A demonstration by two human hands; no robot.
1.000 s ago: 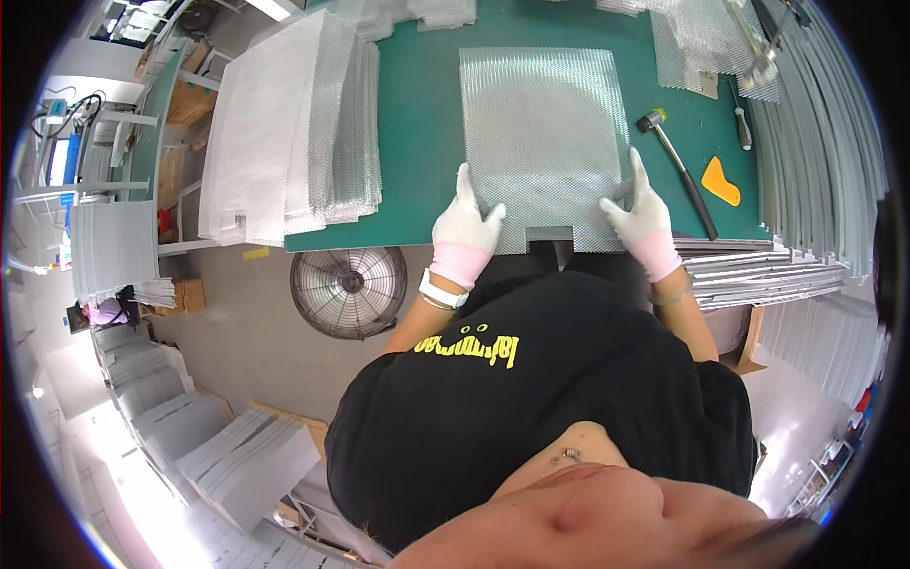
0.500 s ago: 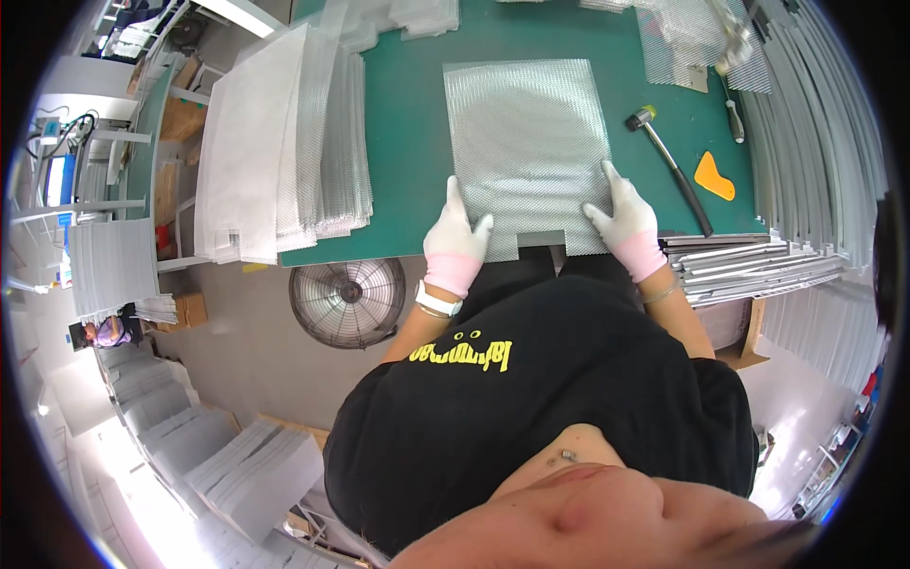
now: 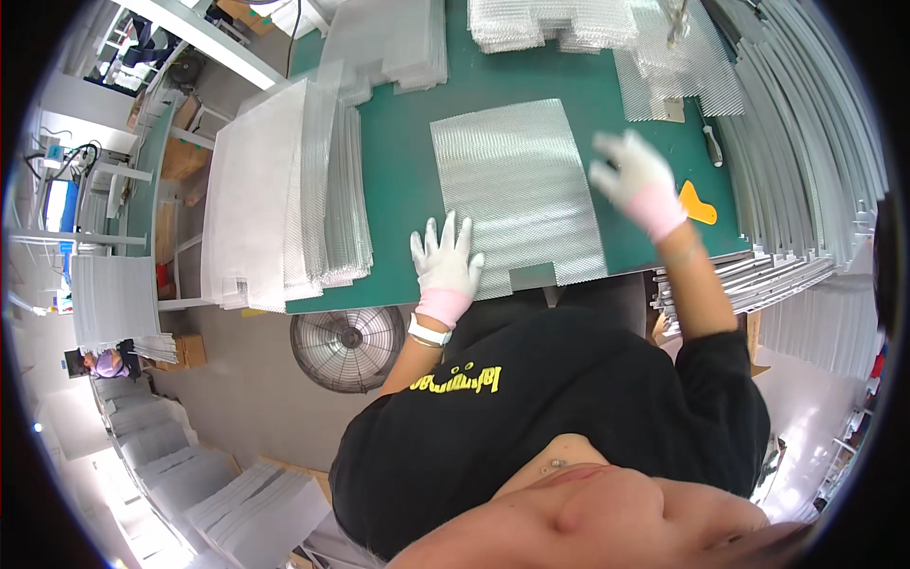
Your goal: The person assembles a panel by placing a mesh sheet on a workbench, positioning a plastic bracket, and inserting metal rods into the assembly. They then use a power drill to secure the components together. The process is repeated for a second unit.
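Mesh sheet [image 3: 517, 185] on green table [image 3: 398, 190] | left hand [image 3: 444, 270] splayed at edge | right hand [image 3: 642, 178] blurred, grip: can't tell

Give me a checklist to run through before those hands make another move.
1. Mesh sheet lying on the green table: ok.
2. Left grip open at the sheet: ok, fingers spread across its left edge.
3. Both grips on the sheet: not ok, the right grip is off to its right.
4. Right grip free of any tool: cannot tell, it is blurred and its palm is hidden.
5. Gloves on both sides: ok.
6. Yellow scraper and screwdriver off the sheet: ok, both lie to its right.
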